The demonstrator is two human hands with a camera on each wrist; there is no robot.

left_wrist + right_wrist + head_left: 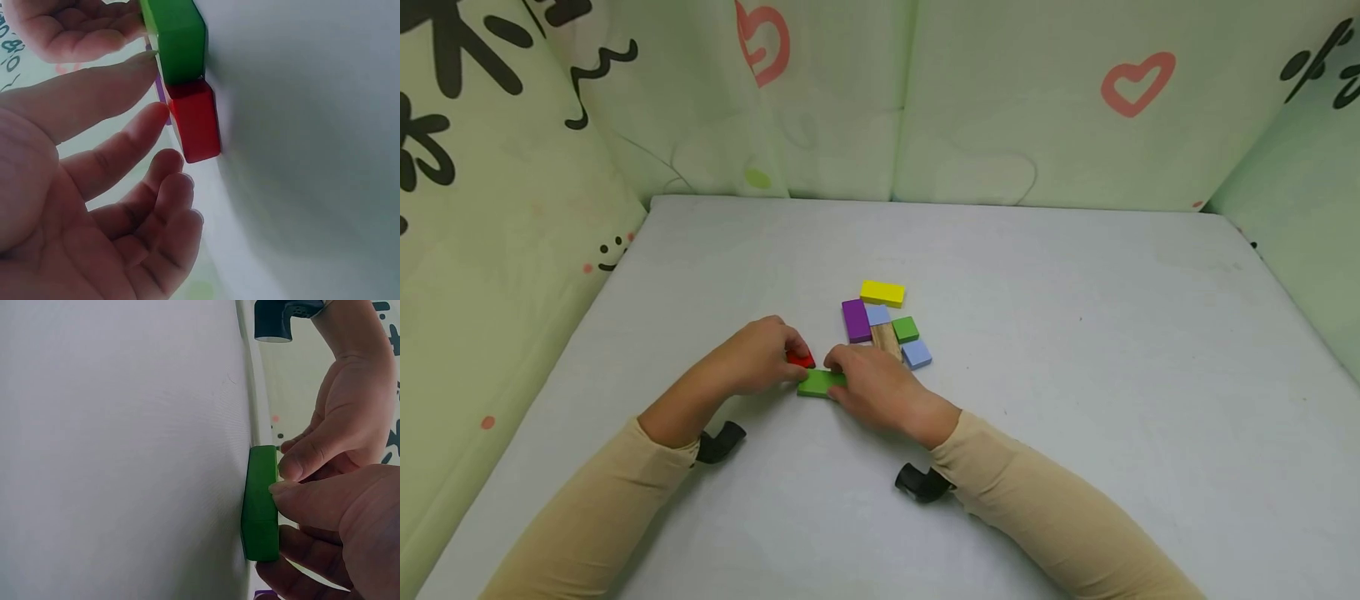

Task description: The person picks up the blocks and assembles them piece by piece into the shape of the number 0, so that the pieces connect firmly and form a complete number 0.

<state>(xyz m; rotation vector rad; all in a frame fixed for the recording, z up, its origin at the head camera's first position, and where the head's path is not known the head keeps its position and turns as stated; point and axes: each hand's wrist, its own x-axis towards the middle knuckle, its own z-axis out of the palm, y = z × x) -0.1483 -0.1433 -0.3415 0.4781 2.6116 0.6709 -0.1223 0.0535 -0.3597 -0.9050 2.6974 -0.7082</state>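
A long green block (816,383) lies flat on the table, with a red block (801,359) against its far side. My left hand (760,358) touches both: the left wrist view puts its thumb at the edge of the green block and its index fingertip on the red block (199,122). The right hand (883,390) pinches the right part of the green block between thumb and fingers, seen also in the right wrist view on the green block (261,503). Part of the red block is hidden under the left fingers.
Beyond the right hand lie a purple block (856,321), a yellow block (882,293), a wood-coloured block (886,339), a small green block (906,328) and two light blue blocks (917,353). A white cloth covers the table (1075,375); patterned curtains (1000,100) stand around it.
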